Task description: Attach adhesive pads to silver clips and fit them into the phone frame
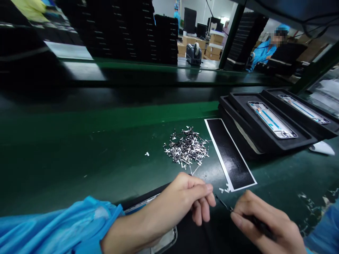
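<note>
My left hand is closed in front of me, thumb pressed against the index finger and the other fingers curled. Whatever may be in that pinch is too small or hidden to make out. In my right hand is a slim black tool, seemingly tweezers, its tip close to my left fingertips. Beneath my left forearm lies a phone frame, mostly covered, in a black tray. Beyond my hands is a heap of small metal parts. A few white T-shaped pieces lie near the black sheet's corner.
A white-edged black sheet lies right of the heap. Stacked black trays at right hold phone frames. Tall black stacks and a tape dispenser stand at the back. A co-worker in blue is farther off.
</note>
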### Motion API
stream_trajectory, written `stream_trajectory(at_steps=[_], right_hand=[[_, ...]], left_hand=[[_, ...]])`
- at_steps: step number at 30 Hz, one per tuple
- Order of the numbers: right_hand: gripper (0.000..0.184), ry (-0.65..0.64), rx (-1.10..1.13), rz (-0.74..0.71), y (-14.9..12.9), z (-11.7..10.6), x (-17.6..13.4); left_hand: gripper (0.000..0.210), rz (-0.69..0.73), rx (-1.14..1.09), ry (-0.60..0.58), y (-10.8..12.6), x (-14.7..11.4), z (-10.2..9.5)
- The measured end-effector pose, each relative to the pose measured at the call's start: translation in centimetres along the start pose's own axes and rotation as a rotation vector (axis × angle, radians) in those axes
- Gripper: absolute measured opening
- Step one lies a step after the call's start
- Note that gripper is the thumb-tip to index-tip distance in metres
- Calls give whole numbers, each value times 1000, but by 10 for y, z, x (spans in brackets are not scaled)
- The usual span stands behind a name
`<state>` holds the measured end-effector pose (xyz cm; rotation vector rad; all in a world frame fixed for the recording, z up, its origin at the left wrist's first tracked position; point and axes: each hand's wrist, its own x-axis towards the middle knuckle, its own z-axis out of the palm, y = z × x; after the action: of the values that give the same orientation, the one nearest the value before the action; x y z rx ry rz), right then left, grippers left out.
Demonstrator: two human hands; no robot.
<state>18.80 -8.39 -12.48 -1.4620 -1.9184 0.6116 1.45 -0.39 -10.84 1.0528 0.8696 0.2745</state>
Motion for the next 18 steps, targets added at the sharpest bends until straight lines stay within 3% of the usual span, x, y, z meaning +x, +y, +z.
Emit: stream_trajectory(at_steps=[4, 9, 14, 18], right_hand=[[27, -49, 431, 376, 2, -1, 6], [26, -33, 645, 612, -3, 4, 11], [27, -91, 676, 652, 1, 2, 10], [25, -151, 505, 440, 2, 0, 8]], left_hand=[[25, 14, -5, 17, 1, -1, -3], [21, 23, -20, -3, 3, -2, -3], [23, 57, 12, -47, 0, -2, -4], [13, 148, 194, -37, -5, -2, -3]])
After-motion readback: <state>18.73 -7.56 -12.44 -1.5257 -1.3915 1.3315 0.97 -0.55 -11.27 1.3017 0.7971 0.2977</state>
